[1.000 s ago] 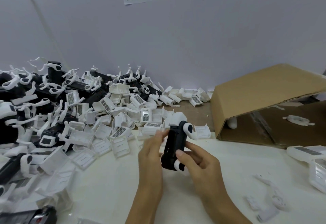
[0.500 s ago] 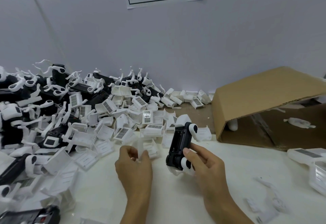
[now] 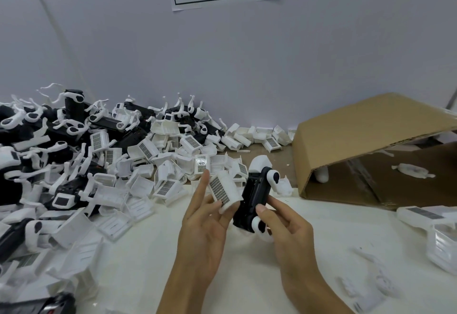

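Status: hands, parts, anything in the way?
Left hand holds white labelled cover. Right hand grips black body. Cover beside body, not seated. Parts pile off left, clear of hands.

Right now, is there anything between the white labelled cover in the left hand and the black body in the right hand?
Nothing visible does. The left hand holds the white cover right beside the black body, which the right hand grips. Whether they touch, I cannot tell. The pile of loose parts lies behind them.
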A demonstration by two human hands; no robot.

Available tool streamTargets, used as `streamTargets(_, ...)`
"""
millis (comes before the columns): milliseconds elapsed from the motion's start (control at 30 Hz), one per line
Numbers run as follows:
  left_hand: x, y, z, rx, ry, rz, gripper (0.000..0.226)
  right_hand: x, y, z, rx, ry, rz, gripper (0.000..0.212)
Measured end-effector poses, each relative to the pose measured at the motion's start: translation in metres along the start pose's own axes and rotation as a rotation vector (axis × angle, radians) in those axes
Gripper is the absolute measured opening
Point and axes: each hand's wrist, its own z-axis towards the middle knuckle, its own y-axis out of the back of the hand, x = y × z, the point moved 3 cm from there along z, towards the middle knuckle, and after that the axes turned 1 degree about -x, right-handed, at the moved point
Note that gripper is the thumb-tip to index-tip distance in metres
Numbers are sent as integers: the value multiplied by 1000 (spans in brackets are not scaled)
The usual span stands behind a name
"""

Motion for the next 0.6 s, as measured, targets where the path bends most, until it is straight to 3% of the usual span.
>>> streamTargets(100,5,1,-1,42,51,66,73,0,-1,1,7,-2,-8,26)
streamTargets(200,4,3,0,-11,-58,316,77,-1,0,1,1,6,-48,25)
streamTargets(300,4,4,-2,-52,-178,553,61,-2,-2,0,21,16,-94,26)
streamTargets(433,7,1,-5,-28,-179,589,48,-1,-3,0,60,-16,-35,24)
streamTargets(600,5,0,-4,-89,-287,556,76,0,-6,-2,151,-24,-65,25)
